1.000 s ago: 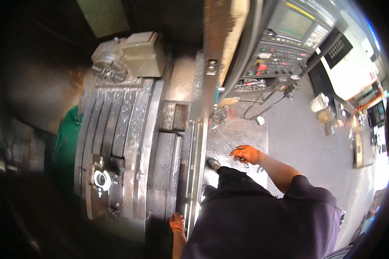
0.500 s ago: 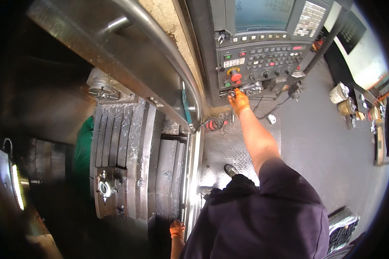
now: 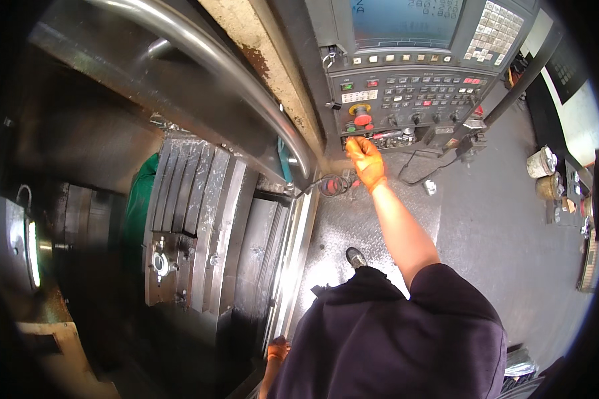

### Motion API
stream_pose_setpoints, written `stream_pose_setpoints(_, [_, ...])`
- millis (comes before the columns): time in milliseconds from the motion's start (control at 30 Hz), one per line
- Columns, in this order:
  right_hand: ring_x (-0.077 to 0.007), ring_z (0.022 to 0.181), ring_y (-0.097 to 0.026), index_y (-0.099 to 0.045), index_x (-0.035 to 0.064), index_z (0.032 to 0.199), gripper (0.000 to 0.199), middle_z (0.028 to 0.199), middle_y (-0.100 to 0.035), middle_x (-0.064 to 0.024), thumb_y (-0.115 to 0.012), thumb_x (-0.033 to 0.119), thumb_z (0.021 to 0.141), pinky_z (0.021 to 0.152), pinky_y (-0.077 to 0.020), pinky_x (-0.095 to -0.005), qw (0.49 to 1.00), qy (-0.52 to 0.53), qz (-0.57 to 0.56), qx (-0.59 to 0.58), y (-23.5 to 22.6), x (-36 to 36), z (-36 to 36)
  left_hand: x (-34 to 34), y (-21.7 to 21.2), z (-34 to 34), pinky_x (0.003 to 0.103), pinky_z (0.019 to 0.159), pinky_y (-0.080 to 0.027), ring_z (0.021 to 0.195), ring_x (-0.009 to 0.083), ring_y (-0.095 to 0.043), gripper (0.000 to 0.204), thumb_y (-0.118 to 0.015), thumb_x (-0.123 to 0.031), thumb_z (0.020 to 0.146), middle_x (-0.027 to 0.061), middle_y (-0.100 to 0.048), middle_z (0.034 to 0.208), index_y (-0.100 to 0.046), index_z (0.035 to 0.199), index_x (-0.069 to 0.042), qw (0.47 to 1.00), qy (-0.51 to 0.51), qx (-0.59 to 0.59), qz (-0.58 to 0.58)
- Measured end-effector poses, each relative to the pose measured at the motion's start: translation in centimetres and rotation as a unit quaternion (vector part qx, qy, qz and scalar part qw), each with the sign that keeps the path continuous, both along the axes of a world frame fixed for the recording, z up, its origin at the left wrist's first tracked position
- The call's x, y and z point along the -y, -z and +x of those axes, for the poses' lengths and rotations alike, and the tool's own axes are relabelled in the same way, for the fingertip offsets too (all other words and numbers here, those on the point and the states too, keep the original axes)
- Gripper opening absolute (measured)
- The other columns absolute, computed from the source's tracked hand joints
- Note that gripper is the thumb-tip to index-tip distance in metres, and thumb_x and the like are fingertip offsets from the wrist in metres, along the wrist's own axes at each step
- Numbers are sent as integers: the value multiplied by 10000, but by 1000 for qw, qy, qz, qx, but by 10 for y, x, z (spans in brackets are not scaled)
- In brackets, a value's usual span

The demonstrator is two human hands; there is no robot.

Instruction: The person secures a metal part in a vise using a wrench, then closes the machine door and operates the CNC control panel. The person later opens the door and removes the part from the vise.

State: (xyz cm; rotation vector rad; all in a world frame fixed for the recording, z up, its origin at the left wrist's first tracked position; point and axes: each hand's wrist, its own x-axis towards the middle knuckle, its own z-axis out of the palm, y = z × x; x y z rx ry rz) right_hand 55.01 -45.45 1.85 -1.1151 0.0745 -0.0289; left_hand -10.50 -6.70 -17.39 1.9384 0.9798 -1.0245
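Note:
My right hand (image 3: 367,163), in an orange glove, reaches to the tray (image 3: 396,141) of small metal tools under the control panel. Its fingers are curled together; whatever is in them is hidden. Just above the fingers is the red emergency-stop button (image 3: 362,120). Down at the lower edge, my left hand (image 3: 278,348), also orange-gloved, is at the bright metal sill (image 3: 293,279) of the machine opening. Its fingers are too small and dark to read. Inside the machine, a round metal ring-shaped part (image 3: 160,264) sits on the slotted table (image 3: 203,199).
A curved steel handle (image 3: 246,93) runs along the machine door at the upper left. A teal-handled tool (image 3: 284,159) hangs by it. A coiled cable (image 3: 333,185) lies by the panel's foot. Buckets (image 3: 541,161) stand at the far right, and a green cloth (image 3: 140,199) is behind the table.
The view has shifted, with the panel now larger. My right hand stays by the tray, its fingers turned; the small dark round thing at its fingertips no longer shows.

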Motion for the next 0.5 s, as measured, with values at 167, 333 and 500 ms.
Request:
stream_pose_setpoints(167, [-137,731,-578,-632,42,1006,164,885,-630,-38,-619,200,962,621,-463,-272,998,52,2,24,18,-3,33,16,-57,28,352,516,-450,614,214,-620,343,-555,-394,946,95,-670,906,-589,1062,-73,948,-283,145,-2])
stream_pose_setpoints(333, [-89,626,-538,-652,77,1020,252,767,-597,21,-608,322,979,541,-409,-221,998,16,-43,52,8,-5,32,39,-87,-27,382,613,-519,721,247,-681,270,-534,-311,956,119,-695,901,-645,983,-66,909,-404,92,43])
stream_pose_setpoints(500, [-103,657,-596,-650,103,1116,310,828,-650,13,-573,373,985,539,-428,-221,995,-80,45,-22,49,17,36,34,-116,-121,368,768,-488,851,229,-626,270,-567,-271,948,99,-670,996,-622,1078,-40,790,-558,145,211])
